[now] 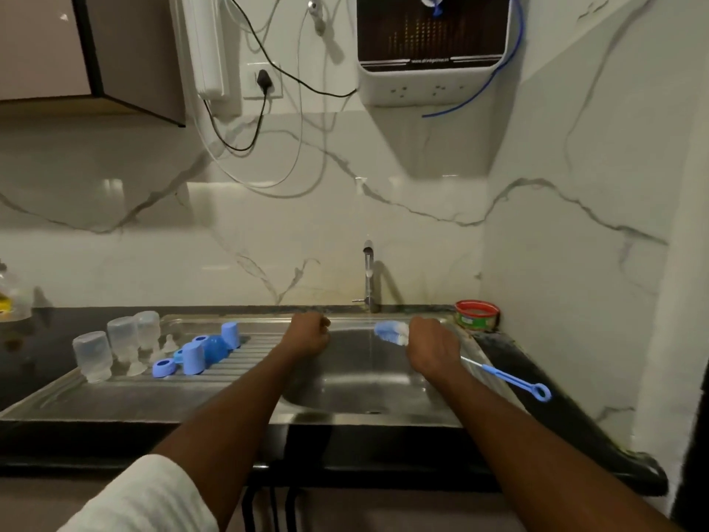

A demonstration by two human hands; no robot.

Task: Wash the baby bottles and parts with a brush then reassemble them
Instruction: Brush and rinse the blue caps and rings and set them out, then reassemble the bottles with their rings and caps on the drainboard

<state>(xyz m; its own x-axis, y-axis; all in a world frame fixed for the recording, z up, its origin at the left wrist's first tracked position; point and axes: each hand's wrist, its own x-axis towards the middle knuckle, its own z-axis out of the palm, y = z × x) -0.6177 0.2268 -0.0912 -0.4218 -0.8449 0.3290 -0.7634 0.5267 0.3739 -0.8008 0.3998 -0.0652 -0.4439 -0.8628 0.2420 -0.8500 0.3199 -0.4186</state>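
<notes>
Now both hands reach over the sink. The right hand is curled round the brush, its fingers wrapped about the stem so that the blue-and-white bristle head sticks out to the left of the knuckles, over the basin. The blue handle runs out the other way, behind the wrist and down to the right, ending in a ring that lies over the sink's right rim. The left hand is balled into a fist with the fingers tucked under; whether it holds anything inside cannot be told. It hangs over the basin's left edge, near the brush head but apart from it.

Between the two hands, further back, stands the tap. Left of the left hand, on the ribbed drainboard, lie the bottle parts: blue caps and blue rings nearest the fist, a few clear teats behind them, and beyond those three clear bottles standing upside down. Behind the right hand, at the far corner, sits a red-rimmed tub.
</notes>
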